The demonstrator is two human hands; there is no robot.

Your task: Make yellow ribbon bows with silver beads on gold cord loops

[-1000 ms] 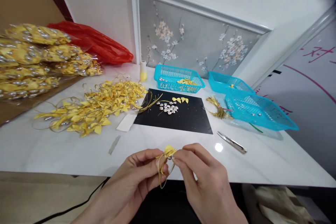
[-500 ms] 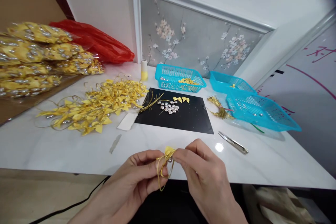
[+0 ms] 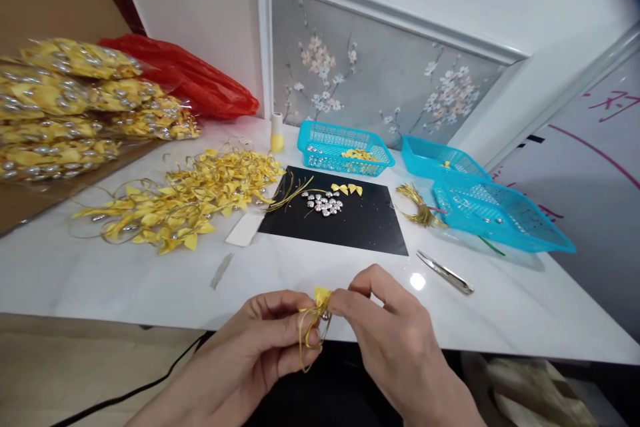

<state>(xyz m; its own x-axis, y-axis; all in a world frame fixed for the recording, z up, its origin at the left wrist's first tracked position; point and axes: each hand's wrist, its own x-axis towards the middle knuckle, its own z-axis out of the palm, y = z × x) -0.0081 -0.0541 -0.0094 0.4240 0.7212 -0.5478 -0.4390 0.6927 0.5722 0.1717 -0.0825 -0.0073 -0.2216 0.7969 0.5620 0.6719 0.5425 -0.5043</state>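
Between my two hands, over the table's front edge, is a small yellow ribbon bow (image 3: 321, 295) with gold cord looping down and a silver bead (image 3: 327, 315) against it. My left hand (image 3: 270, 333) is closed, pinching the cord (image 3: 303, 340) and the bow's left side between thumb and fingers. From the right, the closed thumb and forefinger of my right hand (image 3: 390, 333) grip the bow's edge, their tips partly hiding it. Beyond my hands lies a black mat (image 3: 345, 237) bearing a cluster of silver beads (image 3: 327, 204), several yellow bows (image 3: 347, 189) and loose gold cords (image 3: 290, 193).
Finished-looking yellow bow strands (image 3: 200, 193) are heaped at left, with bagged bundles (image 3: 75, 100) and a red plastic bag (image 3: 190, 80) behind. Blue baskets (image 3: 345, 137) stand at the back and right. Small snips (image 3: 445, 271) and a cord bundle (image 3: 419, 207) lie at right.
The fingers of both hands shift slightly around the bow, and the bow now looks narrower and more upright. The view drifts a little; the table items stay put.
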